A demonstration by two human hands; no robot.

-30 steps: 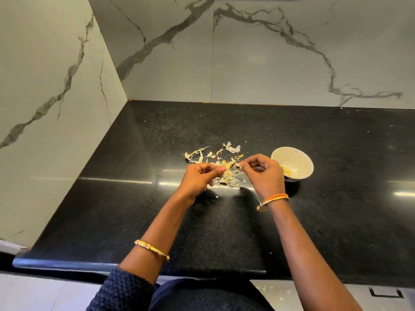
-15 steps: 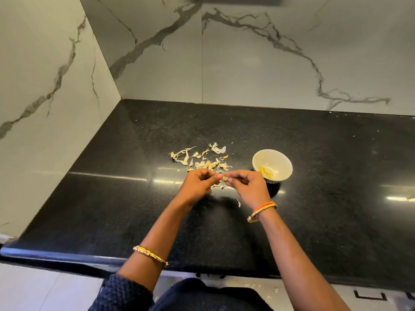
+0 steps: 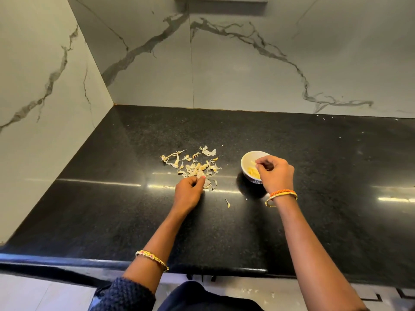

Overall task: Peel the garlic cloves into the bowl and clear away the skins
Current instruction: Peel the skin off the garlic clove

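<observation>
A small white bowl (image 3: 246, 158) stands on the black counter with peeled yellowish garlic cloves (image 3: 253, 172) inside. My right hand (image 3: 276, 173) hovers over the bowl's right half. Its thumb and fingertips pinch together above the cloves, apparently on a small clove that they mostly hide. Left of the bowl lies a loose pile of papery garlic skins (image 3: 193, 163). My left hand (image 3: 188, 194) rests at the near edge of that pile and pinches a pale piece of skin (image 3: 200, 175) between thumb and forefinger.
The black granite counter (image 3: 314, 209) runs into a corner with marble walls at the back and left. One stray skin (image 3: 227, 203) lies nearer to me, between my hands. The rounded front edge (image 3: 67, 260) of the counter crosses below my forearms.
My hands were together over the near edge of the skin pile, both on one clove. The right hand has since moved right over the bowl, while the left stayed at the pile.
</observation>
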